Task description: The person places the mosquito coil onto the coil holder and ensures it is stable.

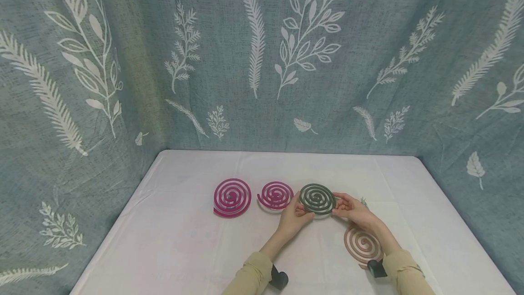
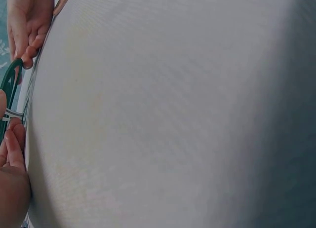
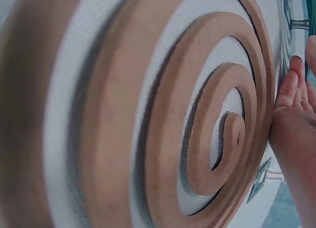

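A green mosquito coil (image 1: 316, 198) is held by its edges between both hands over the back middle of the table. My left hand (image 1: 294, 218) pinches its left edge, thumb toward me. On the opposite side, my right hand (image 1: 357, 212) grips the right edge with thumb and fingers. A metal stand (image 2: 15, 114) shows beneath the green coil in the left wrist view. Flat on the cloth below my right wrist lies a brown coil (image 3: 232, 139), partly covered by the forearm in the head view. Another small metal stand (image 1: 364, 202) sits just behind the right hand.
Two magenta coils, one at far left (image 1: 232, 196) and one (image 1: 276, 195) beside my left hand, are raised on stands. White cloth covers the table (image 1: 184, 249). A patterned blue-green curtain (image 1: 262, 122) encloses the back and sides.
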The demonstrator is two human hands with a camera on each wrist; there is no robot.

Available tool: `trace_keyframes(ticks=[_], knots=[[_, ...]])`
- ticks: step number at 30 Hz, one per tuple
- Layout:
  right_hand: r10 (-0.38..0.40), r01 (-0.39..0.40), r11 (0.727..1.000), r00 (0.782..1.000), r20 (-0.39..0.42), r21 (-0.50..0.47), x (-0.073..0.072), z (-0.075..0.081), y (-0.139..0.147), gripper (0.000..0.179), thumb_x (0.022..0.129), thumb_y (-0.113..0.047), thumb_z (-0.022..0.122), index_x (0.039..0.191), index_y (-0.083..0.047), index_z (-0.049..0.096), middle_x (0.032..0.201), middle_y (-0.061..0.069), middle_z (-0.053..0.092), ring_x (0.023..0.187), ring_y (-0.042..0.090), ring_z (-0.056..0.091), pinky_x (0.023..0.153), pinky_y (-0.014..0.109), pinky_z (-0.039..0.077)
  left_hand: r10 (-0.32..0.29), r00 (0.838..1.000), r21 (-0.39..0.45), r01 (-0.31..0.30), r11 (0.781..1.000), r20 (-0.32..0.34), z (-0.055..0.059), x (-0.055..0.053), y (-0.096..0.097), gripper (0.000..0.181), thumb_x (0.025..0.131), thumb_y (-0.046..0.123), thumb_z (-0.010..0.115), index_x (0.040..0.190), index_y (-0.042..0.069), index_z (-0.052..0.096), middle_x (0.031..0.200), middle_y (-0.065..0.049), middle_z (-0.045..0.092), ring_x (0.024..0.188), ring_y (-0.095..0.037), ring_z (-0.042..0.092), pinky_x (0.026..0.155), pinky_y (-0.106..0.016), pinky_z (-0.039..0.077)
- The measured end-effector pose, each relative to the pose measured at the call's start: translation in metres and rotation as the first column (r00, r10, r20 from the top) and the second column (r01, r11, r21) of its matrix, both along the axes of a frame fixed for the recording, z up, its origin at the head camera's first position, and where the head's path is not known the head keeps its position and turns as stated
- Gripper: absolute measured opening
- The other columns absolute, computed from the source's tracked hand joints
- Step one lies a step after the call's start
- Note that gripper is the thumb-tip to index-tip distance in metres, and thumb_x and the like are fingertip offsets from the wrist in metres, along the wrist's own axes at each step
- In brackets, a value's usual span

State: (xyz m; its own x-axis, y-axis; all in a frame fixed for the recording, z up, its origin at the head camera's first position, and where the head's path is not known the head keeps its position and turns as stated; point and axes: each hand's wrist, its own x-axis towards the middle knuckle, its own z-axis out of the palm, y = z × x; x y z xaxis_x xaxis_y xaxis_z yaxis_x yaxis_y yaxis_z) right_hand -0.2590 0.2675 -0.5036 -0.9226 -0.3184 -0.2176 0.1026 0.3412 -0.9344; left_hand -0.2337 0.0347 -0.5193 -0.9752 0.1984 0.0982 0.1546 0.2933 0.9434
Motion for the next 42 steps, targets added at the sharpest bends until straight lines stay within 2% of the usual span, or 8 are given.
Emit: trace_keyframes(ticks=[20, 30, 42], knots=[[-0.001, 0.001, 1.000, 1.000, 0.001, 0.001, -0.0001, -0.0003, -0.0004, 0.072, 0.086, -0.013, 0.068, 0.143, 0.007, 0.028, 0.096, 0.004, 0.050, 0.083, 0.008, 0.050, 0.071, 0.017, 0.048, -0.003, 1.000, 0.000, 0.003, 1.000, -0.011, -0.0034, -0.0010, -0.0004, 0.079, 0.081, 0.017, 0.074, 0.143, -0.007, 0.031, 0.095, -0.014, 0.062, 0.089, -0.025, 0.064, 0.083, -0.032, 0.055], [0.000, 0.000, 1.000, 1.000, 0.004, 0.008, -0.0003, 0.0005, -0.0005, 0.072, 0.087, -0.013, 0.067, 0.143, 0.007, 0.027, 0.096, 0.004, 0.049, 0.083, 0.008, 0.050, 0.070, 0.017, 0.048, -0.002, 1.000, 0.003, 0.002, 1.000, -0.009, -0.0033, -0.0016, -0.0005, 0.079, 0.081, 0.017, 0.073, 0.143, -0.007, 0.032, 0.095, -0.013, 0.061, 0.088, -0.021, 0.063, 0.082, -0.027, 0.054], [0.005, -0.004, 1.000, 1.000, 0.005, -0.012, 0.0004, 0.0008, -0.0001, 0.073, 0.086, -0.011, 0.068, 0.143, 0.007, 0.026, 0.096, 0.004, 0.049, 0.082, 0.008, 0.050, 0.070, 0.017, 0.048, -0.004, 1.000, 0.014, 0.004, 1.000, -0.004, -0.0028, -0.0014, -0.0005, 0.079, 0.081, 0.016, 0.073, 0.143, -0.007, 0.031, 0.095, -0.014, 0.061, 0.088, -0.022, 0.064, 0.082, -0.027, 0.054]])
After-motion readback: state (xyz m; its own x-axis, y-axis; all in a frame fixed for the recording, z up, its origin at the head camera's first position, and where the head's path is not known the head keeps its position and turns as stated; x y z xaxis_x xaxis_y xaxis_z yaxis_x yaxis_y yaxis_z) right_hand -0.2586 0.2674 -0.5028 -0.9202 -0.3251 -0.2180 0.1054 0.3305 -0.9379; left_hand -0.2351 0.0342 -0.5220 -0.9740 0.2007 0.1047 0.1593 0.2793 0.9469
